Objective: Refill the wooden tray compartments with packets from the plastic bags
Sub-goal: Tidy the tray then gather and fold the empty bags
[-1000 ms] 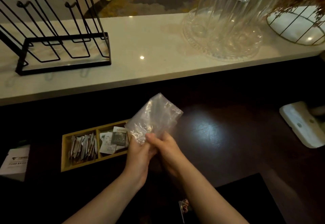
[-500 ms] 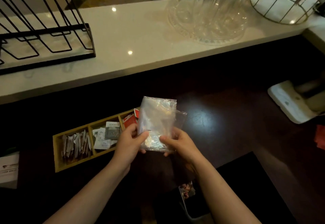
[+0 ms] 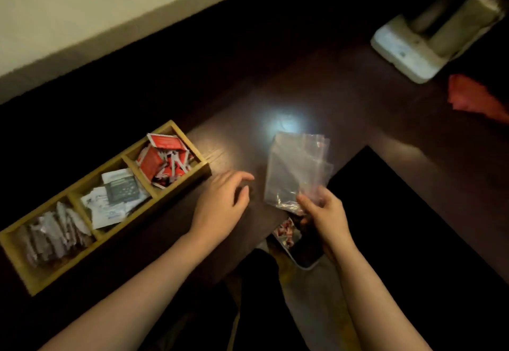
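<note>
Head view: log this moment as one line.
right hand: pinches clear plastic bag | left hand: free, beside wooden tray | tray: three compartments stocked with packets

We see a wooden tray [image 3: 179, 188] lying slantwise on the dark tabletop, its three compartments holding red packets [image 3: 162, 162] at the far end, white and grey packets [image 3: 115, 196] in the middle, and pale slim packets [image 3: 55, 233] nearest us. To its right an empty-looking clear plastic bag [image 3: 296, 170] is held up by its lower edge.
</note>
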Motion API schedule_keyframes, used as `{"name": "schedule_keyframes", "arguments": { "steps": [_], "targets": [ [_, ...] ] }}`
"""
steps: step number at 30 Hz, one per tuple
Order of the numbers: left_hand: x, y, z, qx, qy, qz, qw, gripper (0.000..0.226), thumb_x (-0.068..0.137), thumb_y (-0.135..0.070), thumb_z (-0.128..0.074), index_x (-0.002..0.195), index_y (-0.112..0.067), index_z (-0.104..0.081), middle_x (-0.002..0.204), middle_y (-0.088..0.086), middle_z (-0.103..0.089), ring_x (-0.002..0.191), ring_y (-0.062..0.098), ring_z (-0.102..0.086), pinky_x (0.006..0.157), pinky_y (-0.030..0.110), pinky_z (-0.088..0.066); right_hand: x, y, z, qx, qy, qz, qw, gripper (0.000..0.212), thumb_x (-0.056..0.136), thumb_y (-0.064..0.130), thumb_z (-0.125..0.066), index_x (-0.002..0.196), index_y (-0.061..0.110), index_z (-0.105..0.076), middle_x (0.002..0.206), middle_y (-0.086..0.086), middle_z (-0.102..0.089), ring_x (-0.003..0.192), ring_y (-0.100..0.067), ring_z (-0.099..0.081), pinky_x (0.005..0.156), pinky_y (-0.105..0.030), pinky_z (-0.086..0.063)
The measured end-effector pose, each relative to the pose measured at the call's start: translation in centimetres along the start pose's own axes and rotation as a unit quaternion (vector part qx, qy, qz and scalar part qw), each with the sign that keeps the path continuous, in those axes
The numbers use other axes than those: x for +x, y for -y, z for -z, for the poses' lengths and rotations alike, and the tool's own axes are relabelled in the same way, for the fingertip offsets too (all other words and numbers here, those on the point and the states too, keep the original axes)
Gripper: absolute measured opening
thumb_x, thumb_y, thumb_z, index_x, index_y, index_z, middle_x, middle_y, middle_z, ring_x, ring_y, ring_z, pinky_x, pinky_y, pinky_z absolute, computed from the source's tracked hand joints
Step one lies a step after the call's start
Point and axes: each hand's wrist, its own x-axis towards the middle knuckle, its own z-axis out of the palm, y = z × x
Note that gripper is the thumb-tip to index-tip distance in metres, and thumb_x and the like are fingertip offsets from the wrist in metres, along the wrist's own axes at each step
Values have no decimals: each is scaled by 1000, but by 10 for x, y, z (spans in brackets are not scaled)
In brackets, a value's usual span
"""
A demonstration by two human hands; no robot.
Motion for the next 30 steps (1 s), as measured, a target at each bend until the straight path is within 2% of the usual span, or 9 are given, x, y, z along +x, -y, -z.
{"name": "schedule_keyframes", "arguments": {
  "steps": [2, 6, 10, 12, 15, 18, 21, 25, 30],
  "targets": [
    [3, -1, -19, 43, 34, -58, 997, 29, 90, -20, -49, 117, -21, -61, 123, -6, -61, 117, 10, -50, 99, 23, -37, -7, -22, 10, 3, -40, -6, 999, 14, 86, 8, -66, 84, 21, -61, 66, 1, -58, 47, -3, -54, 48, -27, -48],
    [6, -1, -58, 129, 90, -150, 976, 40, 90, -25, -44, 129, -23, -55, 144, -3, -48, 136, 17, -39, 114, 40, -29, -21, -71, 26, 6, -110, -28, 994, 8, 86, 13, -66, 85, 19, -60, 73, -6, -60, 54, -6, -58, 54, -36, -52],
    [3, 6, -79, 246, 139, -179, 942, 48, 93, -33, -36, 140, -29, -42, 154, -3, -33, 144, 17, -24, 118, 44, -17, -34, -128, 37, 52, -166, -89, 981, 12, 89, 13, -63, 100, 9, -61, 77, -1, -60, 54, -3, -60, 51, -23, -52],
    [2, 9, -84, 284, 139, -185, 930, 48, 94, -33, -35, 142, -29, -39, 155, -3, -32, 145, 18, -23, 118, 45, -17, -38, -156, 38, 60, -176, -127, 974, 16, 89, 16, -63, 104, 11, -60, 78, -2, -62, 54, -5, -61, 55, -27, -53],
    [1, 9, -84, 298, 130, -189, 927, 48, 95, -32, -36, 142, -28, -39, 155, -2, -33, 144, 19, -25, 117, 45, -17, -35, -195, 33, 46, -181, -173, 967, 9, 91, 15, -60, 99, 14, -61, 78, -5, -66, 61, -14, -62, 61, -32, -52],
    [0, 8, -86, 301, 122, -192, 926, 48, 94, -31, -36, 142, -26, -40, 155, -1, -33, 144, 20, -25, 117, 43, -16, -20, -231, 26, -42, -201, -206, 957, 5, 92, 17, -58, 91, 21, -60, 84, -1, -66, 75, -17, -64, 65, -28, -52],
    [-1, 7, -87, 294, 112, -193, 929, 49, 94, -31, -35, 142, -26, -40, 154, 0, -33, 144, 20, -25, 117, 42, -14, 1, -261, 20, -144, -199, -247, 937, 10, 93, 18, -55, 96, 27, -60, 93, -1, -67, 85, -22, -66, 71, -34, -53],
    [0, 7, -90, 284, 97, -195, 934, 50, 91, -32, -34, 141, -27, -40, 153, -1, -34, 143, 19, -26, 117, 44, -15, 29, -289, 15, -245, -208, -269, 908, 17, 93, 19, -52, 106, 22, -63, 94, -5, -68, 86, -27, -66, 65, -32, -50],
    [4, 14, -100, 267, 73, -206, 939, 53, 87, -32, -35, 140, -27, -42, 153, -2, -34, 142, 19, -27, 114, 46, -17, 60, -322, 12, -306, -213, -258, 891, 16, 92, 17, -53, 105, 19, -61, 99, -8, -68, 88, -29, -66, 72, -38, -56]
  ]
}}
